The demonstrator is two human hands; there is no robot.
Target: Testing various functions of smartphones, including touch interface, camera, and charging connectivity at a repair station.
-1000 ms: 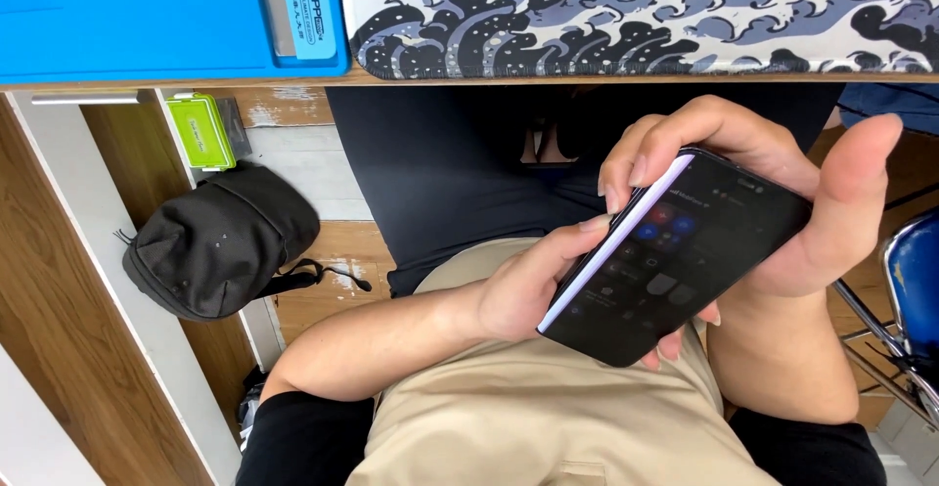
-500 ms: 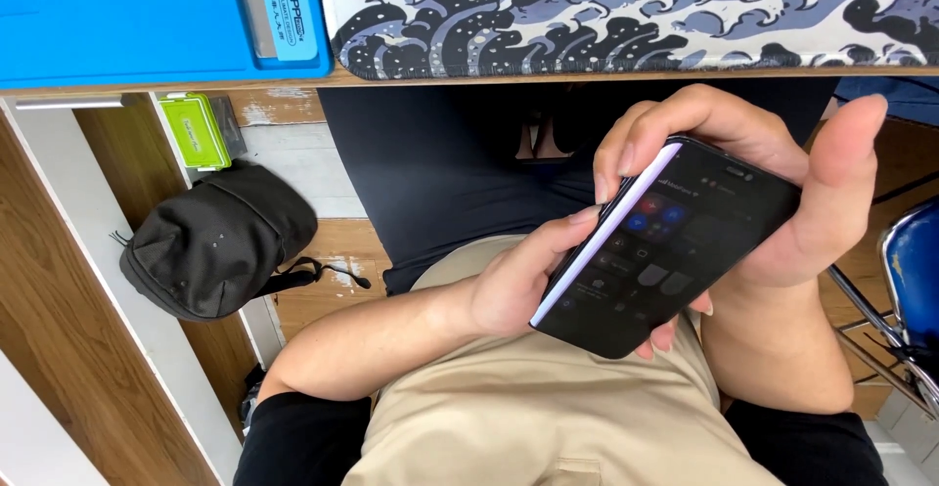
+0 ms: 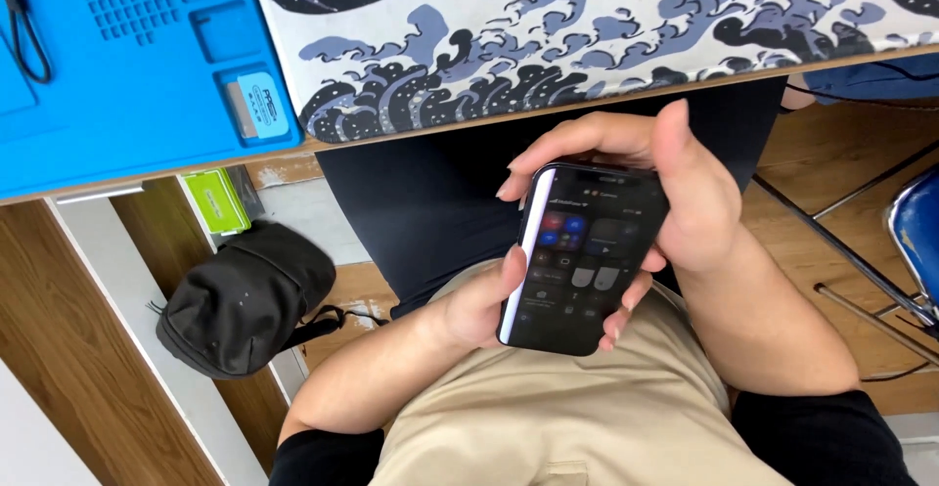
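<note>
A dark smartphone (image 3: pixel 582 261) with a lit screen of round and square control icons is held over my lap, just below the table edge. My right hand (image 3: pixel 685 202) wraps its top and right side, fingers curled behind it and the thumb lying beside the screen's upper right corner. My left hand (image 3: pixel 474 305) grips the phone's lower left edge, with the thumb on its pale side. My lap is in tan trousers, and black sleeves cover my upper arms.
The table above carries a blue work mat (image 3: pixel 127 75) and a desk mat with a wave pattern (image 3: pixel 587 36). A black bag (image 3: pixel 245 295) and a green box (image 3: pixel 220 200) lie on the floor at left. A blue chair (image 3: pixel 915 232) stands at right.
The phone has turned more upright and shifted left. My right thumb has come down from the air to the screen's upper right. More of the tabletop now shows.
</note>
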